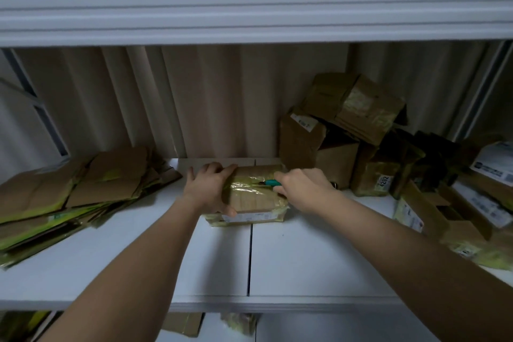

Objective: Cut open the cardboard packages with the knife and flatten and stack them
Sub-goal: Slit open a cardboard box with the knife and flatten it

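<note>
— Where is the job standing right now?

— I'm looking down on a taped cardboard package (251,194) lying flat in the middle of the white table (291,258). My left hand (209,189) is gripping its left end, fingers curling over the far edge and thumb at the near corner, steadying it. My right hand (301,189) is closing around a knife with a teal handle (270,182), the tip resting on the glossy tape across the top. I'm judging this as a cut in progress, though I can't tell how far the tape is parting.

— How much is done?

— A fair share, I'd say. A stack of flattened cardboard (75,191) is sitting on the left of the table. On the right, a heap of unflattened boxes (361,136) is waiting, so plenty is remaining.

— And the room?

— Dim. The table is built of two panels with a seam running between them. Pale curtains (194,103) are hanging behind, and a white shelf (249,5) is crossing overhead.
</note>
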